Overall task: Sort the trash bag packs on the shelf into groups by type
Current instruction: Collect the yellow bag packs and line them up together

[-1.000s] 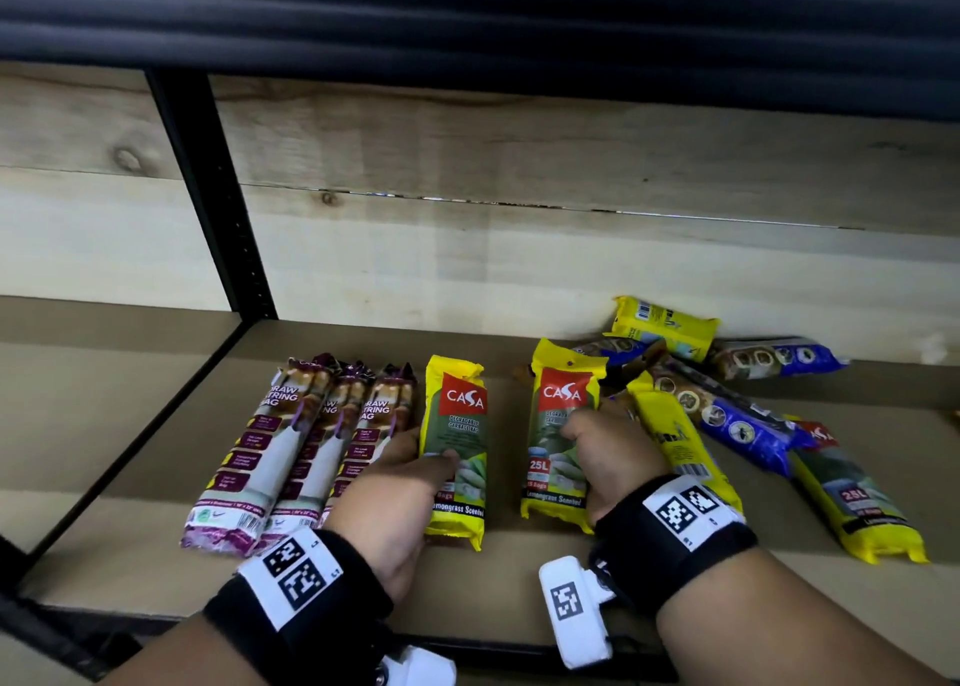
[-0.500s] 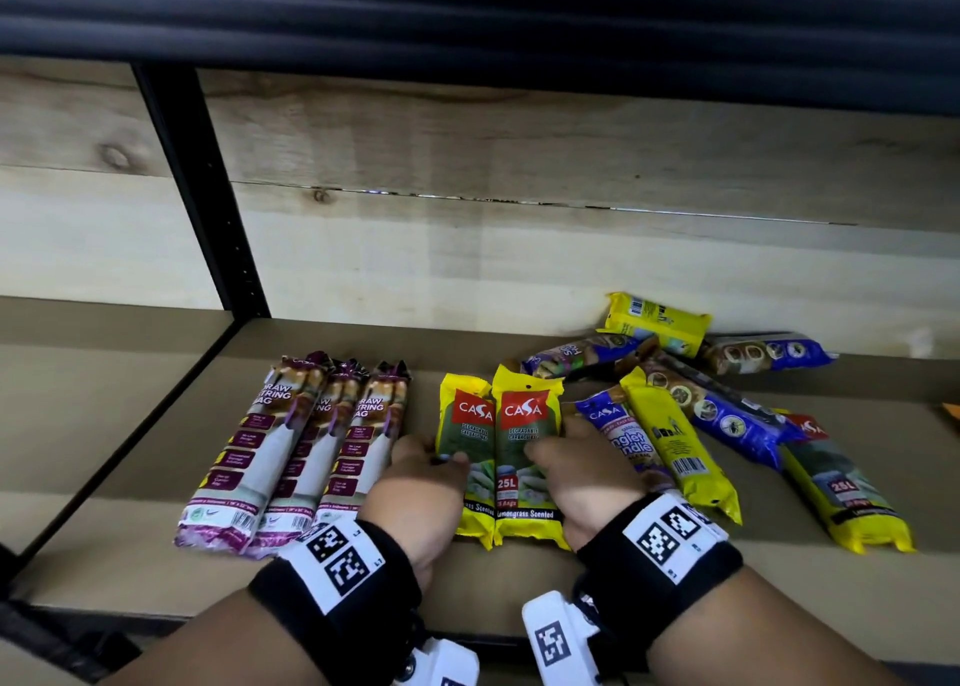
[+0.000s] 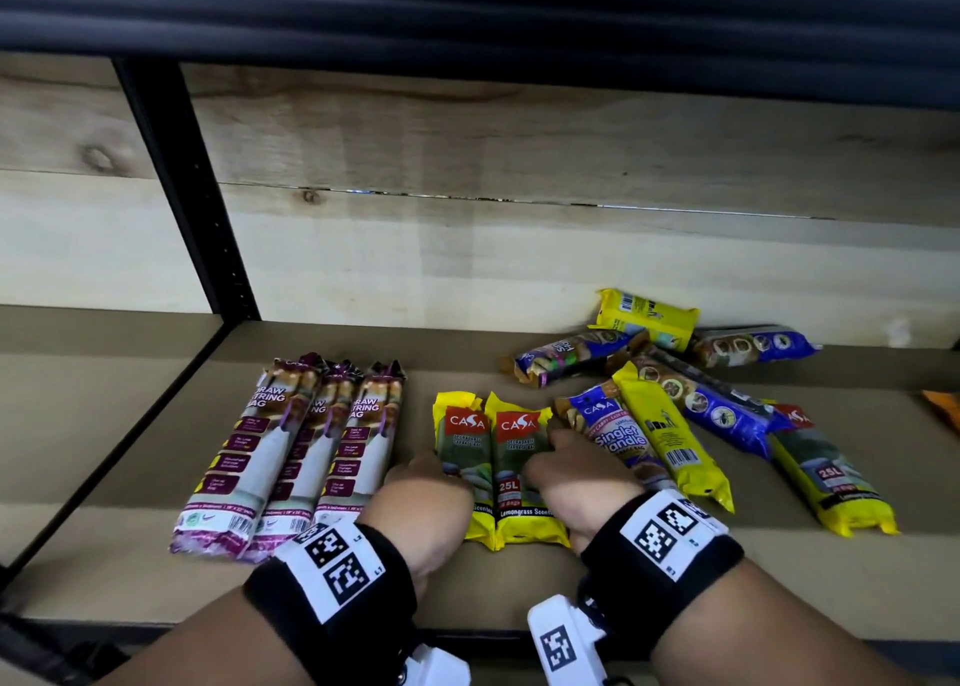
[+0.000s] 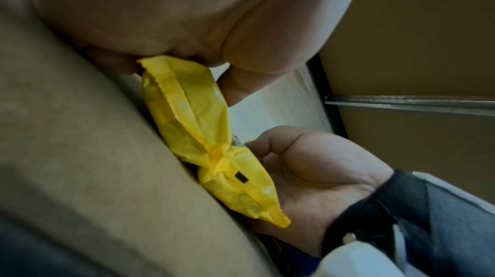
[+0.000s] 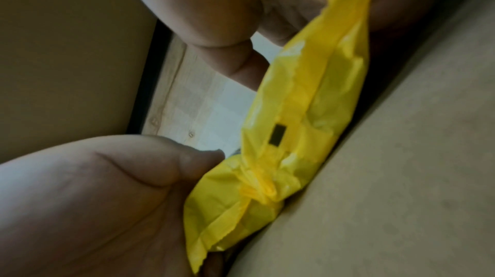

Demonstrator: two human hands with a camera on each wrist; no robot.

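Wooden shelf [image 3: 130, 477]: three purple packs [image 3: 291, 451] grouped toward left edge, both hands' [image 3: 426, 493] fingers curled onto two yellow Casa packs [image 3: 498, 467] mid-front, mixed pile [image 3: 701, 399] toward right edge unsorted.

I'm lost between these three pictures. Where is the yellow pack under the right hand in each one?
Head: the right-hand yellow plastic CASA 25L pack lies low centre, under the right hand.
Left wrist: lower of two yellow ends, centre.
Right wrist: the upper, larger yellow pack, centre right.
Shared landmark: the brown shelf board.
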